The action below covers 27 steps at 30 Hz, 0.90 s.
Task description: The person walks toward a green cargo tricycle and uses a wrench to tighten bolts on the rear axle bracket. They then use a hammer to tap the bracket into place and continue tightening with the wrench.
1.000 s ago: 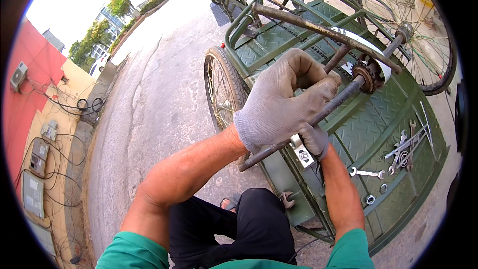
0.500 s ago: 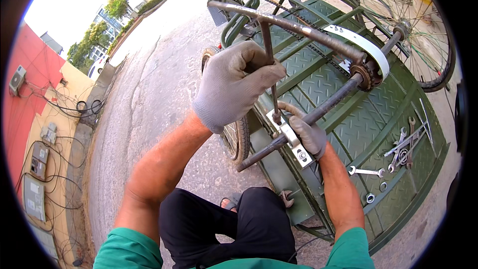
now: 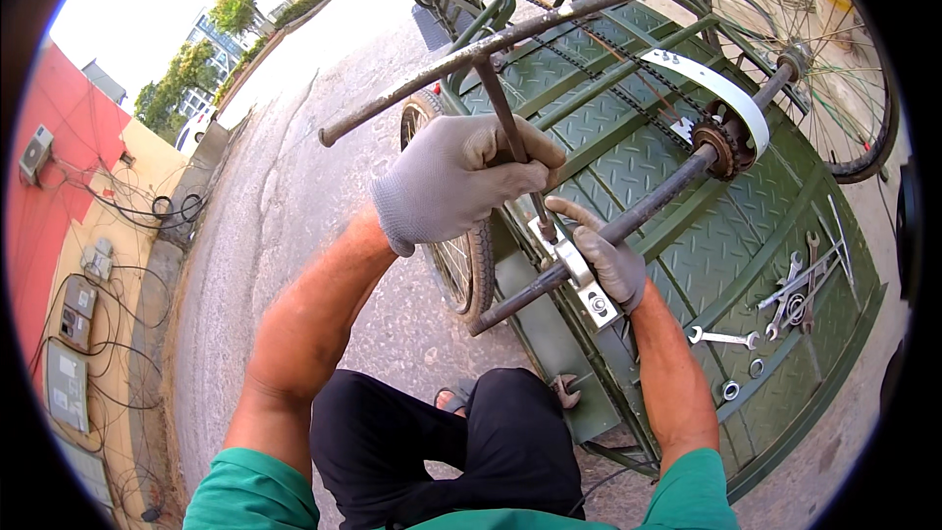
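My left hand [image 3: 471, 177], in a grey glove, is closed around the shaft of a long T-handle socket wrench [image 3: 422, 84]. The wrench's lower end sits on a bolt at the far end of a silver bearing block [image 3: 597, 305]. Through that block runs a steel axle [image 3: 659, 198] carrying a sprocket [image 3: 721, 149]. My gloved right hand [image 3: 618, 270] grips the axle beside the block, its thumb side over the axle and a finger stretched toward the wrench's foot. The block rests on the edge of a green frame.
Several wrenches [image 3: 797, 294] lie on the green tread-plate panel [image 3: 746, 245] at right. A white curved guard [image 3: 731, 88] arches by the sprocket. A spoked wheel [image 3: 873, 118] stands far right, another wheel [image 3: 479, 260] near my left hand. An adjustable wrench [image 3: 566, 391] lies by my knee.
The wrench's crossbar has swung round, its near end now reaching farther left and its other end away from the sprocket. My left hand has turned and lowered slightly; my right hand stays nearly still.
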{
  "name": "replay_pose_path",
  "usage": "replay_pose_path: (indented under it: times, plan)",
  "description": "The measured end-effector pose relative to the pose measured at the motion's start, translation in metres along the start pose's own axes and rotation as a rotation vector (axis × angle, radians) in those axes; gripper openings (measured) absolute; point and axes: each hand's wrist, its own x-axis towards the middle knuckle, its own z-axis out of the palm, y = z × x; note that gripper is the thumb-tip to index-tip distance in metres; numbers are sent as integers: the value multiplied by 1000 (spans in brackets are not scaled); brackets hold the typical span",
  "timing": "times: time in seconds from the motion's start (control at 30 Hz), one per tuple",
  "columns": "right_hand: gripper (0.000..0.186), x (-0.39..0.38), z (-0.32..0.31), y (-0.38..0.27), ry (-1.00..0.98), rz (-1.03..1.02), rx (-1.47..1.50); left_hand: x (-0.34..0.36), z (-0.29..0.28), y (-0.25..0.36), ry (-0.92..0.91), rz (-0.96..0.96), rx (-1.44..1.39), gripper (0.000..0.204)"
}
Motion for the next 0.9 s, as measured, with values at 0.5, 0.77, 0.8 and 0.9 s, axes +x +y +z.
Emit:
replay_pose_path:
  times: [0.5,0.77,0.8,0.9]
  plan:
    - [72,0,-6,1,-15,19,-130,1,7,-6,61,17,-283,26]
    - [64,-2,7,-6,30,8,-49,-5,22,-4,265,-86,-40,23]
    - [64,-2,4,-5,25,14,-45,-4,27,-2,330,-115,-55,24]
    - [64,-3,1,-4,27,19,-46,2,33,2,294,-13,-122,30]
